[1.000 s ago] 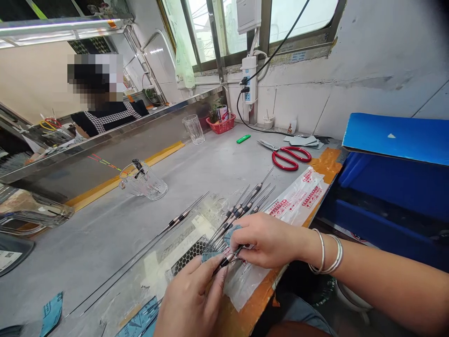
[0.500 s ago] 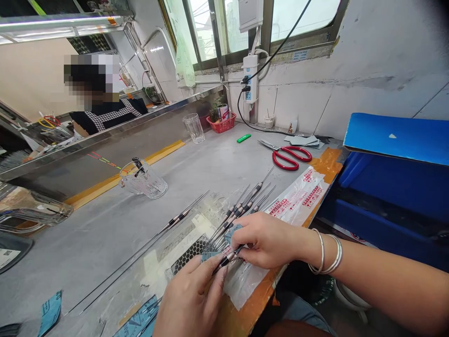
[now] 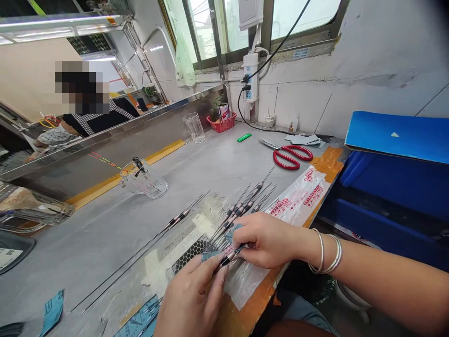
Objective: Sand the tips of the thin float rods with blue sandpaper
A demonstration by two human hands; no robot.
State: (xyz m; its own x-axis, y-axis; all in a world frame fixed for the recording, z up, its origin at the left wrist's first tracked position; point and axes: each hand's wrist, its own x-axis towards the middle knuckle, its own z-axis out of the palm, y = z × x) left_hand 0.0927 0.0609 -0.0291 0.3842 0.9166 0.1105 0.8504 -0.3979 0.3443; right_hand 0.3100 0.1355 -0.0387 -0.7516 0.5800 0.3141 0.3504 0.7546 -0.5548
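And there it was: the slender black-and-silver float stem [image 3: 226, 260] sat pinched in the clenched right grip [image 3: 266, 241], its dark end pointing down toward the left grip [image 3: 191, 299], which closed on a scrap of teal abrasive paper [image 3: 211, 256] right against the stem, while a fan of matching stems [image 3: 242, 210] lay just beyond on the grey metal worktop [image 3: 105, 262].

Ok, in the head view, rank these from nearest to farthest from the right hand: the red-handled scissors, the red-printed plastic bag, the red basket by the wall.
From the right hand:
1. Red-printed plastic bag, on the table, right of the hand.
2. Red-handled scissors, farther up the table, right side.
3. Red basket, against the wall, left of the hand.
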